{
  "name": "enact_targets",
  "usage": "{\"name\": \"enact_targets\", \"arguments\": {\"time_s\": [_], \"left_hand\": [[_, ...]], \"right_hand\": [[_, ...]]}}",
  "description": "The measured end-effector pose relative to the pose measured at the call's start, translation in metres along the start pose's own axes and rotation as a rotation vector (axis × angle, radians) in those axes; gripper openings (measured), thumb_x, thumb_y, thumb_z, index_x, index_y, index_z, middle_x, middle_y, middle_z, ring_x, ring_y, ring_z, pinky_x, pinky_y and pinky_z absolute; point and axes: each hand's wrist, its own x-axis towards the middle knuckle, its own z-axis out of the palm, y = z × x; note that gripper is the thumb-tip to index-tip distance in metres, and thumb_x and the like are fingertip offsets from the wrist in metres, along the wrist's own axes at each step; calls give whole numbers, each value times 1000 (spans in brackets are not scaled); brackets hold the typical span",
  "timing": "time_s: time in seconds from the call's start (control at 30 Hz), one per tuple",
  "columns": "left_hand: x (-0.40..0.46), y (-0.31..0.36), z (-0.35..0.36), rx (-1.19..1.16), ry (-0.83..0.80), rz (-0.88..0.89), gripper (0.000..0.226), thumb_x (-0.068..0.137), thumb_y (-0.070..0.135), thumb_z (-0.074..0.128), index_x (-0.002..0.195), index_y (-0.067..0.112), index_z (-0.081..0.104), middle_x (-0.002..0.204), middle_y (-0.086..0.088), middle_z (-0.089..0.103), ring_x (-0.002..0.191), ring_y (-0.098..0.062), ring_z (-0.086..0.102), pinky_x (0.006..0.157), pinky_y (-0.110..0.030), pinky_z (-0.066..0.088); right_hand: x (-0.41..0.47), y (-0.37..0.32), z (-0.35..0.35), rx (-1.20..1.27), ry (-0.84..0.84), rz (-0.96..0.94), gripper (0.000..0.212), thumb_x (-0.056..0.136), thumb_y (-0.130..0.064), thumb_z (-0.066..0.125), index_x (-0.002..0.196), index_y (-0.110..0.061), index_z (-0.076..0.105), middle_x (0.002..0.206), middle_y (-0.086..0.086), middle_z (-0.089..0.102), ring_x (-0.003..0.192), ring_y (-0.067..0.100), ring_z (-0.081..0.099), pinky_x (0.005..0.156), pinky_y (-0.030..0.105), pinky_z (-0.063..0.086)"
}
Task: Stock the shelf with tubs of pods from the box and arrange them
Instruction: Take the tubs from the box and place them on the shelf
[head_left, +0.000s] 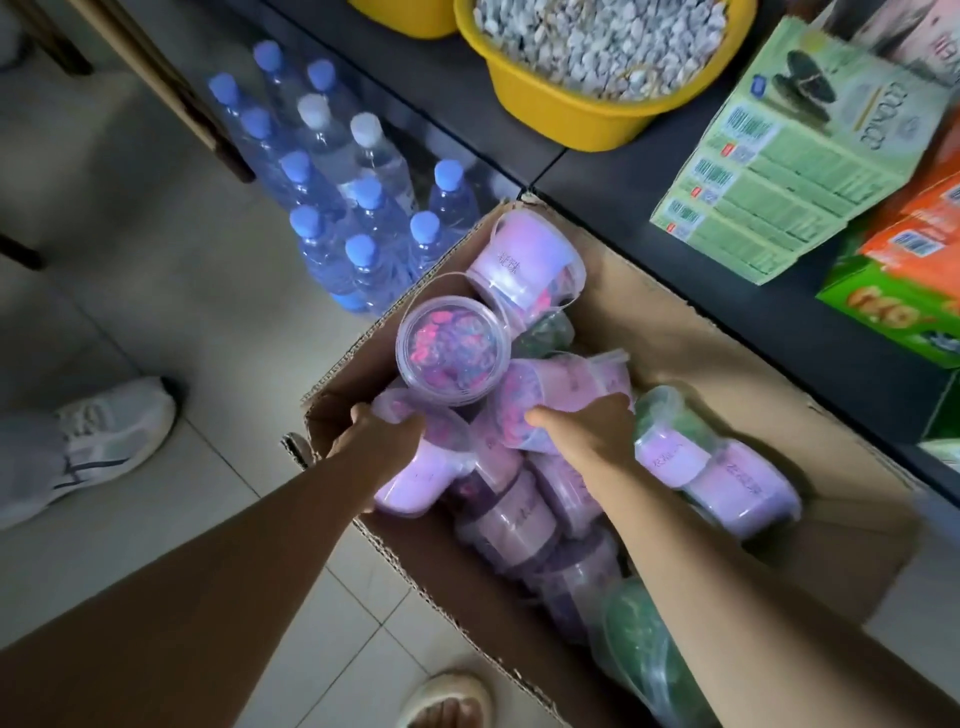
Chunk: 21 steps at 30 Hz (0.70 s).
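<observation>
reaching into the cardboard box (727, 374) on the floor, i had my left hand (376, 434) curled around a purple tub (415, 478) lying near the box's left wall. to its right, my right hand (587, 431) gripped another purple tub (550, 395), fingers wrapped over it. the dark shelf (649, 208) sat just beyond.

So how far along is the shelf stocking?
Barely started, it seems. No tubs show on the visible part of the shelf. The left hand and right hand each hold a purple tub inside the box, which is still packed with tubs, all left to shelve and arrange.
</observation>
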Motion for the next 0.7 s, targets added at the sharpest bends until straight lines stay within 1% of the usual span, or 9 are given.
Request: {"name": "enact_targets", "arguments": {"time_s": [0.03,0.1,0.17,0.23,0.3,0.4,0.53,0.63,0.7], "left_hand": [[-8,0,0,-20,-31,34,77,72,49,58,136,14,32,126,-19,52,113,-39,52,94,-46,49],[-17,-5,3,-30,-55,80,93,51,53,57,137,26,32,125,-20,52,110,-39,53,93,-45,49],[-28,-10,7,-25,-60,96,100,45,55,53,139,31,30,127,-22,49,113,-40,51,95,-46,48],[-53,-5,3,-59,-55,112,98,48,54,51,140,31,30,130,-21,48,115,-42,50,96,-48,47],[-80,0,-2,-95,-54,112,92,52,50,53,138,26,33,128,-19,52,113,-42,51,96,-48,47],[-129,18,-20,-126,-52,172,90,51,51,55,135,21,38,126,-18,54,111,-40,53,96,-48,47],[-211,57,-62,-159,-30,275,69,75,44,61,138,24,39,130,-14,53,114,-35,52,97,-38,44],[-274,89,-104,-190,-47,382,68,64,53,50,127,31,42,116,-11,61,101,-34,58,93,-43,48],[-314,111,-135,-233,-64,422,63,67,54,52,124,30,42,113,-12,61,99,-36,60,92,-46,49]], "right_hand": [[-5,3,-7,11,15,-2,98,57,-42,78,133,1,32,128,15,51,104,30,59,70,31,50],[-17,10,-23,24,26,-13,105,58,-37,80,137,3,24,129,13,50,107,28,57,70,29,44],[-30,20,-40,15,59,-56,104,60,-31,81,137,2,21,131,13,47,113,27,53,72,28,41],[-45,29,-61,-7,116,-107,96,60,-28,81,133,1,26,129,13,47,113,28,54,75,28,44],[-64,36,-84,-36,161,-166,84,59,-25,80,124,-1,33,122,12,51,106,28,57,73,30,47],[-103,38,-128,-103,215,-281,73,57,-26,79,115,-5,39,114,6,49,102,24,53,71,32,47],[-169,16,-204,-256,316,-462,75,56,-31,79,119,-11,43,117,5,47,112,25,47,79,34,46],[-227,-14,-268,-312,376,-600,81,57,-34,77,127,-15,42,120,1,45,115,22,45,80,32,46],[-269,-38,-310,-319,460,-659,83,56,-33,78,129,-19,40,119,-1,44,112,22,47,74,31,45]]}}
